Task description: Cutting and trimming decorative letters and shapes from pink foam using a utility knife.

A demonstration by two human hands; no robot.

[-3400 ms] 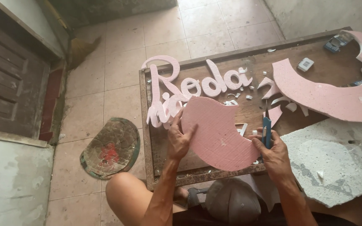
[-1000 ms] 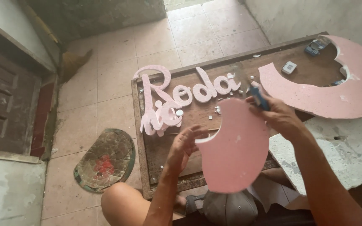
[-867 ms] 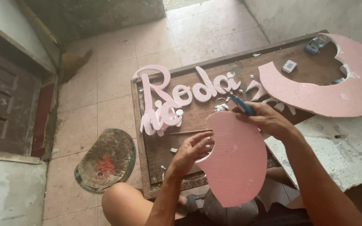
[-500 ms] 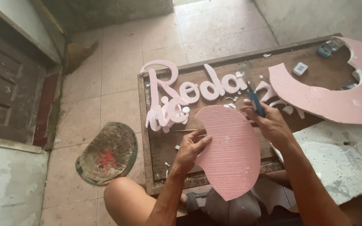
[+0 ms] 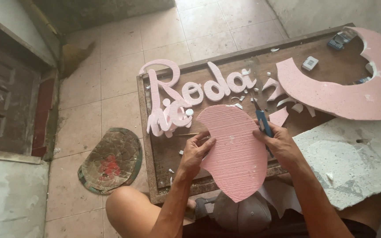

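Right now my left hand grips the left edge of the pink foam piece, which lies tilted over the near edge of the wooden bench. My right hand is closed round a blue knife at the foam's right edge; the blade, I think, touches it. Pink foam letters lie beyond.
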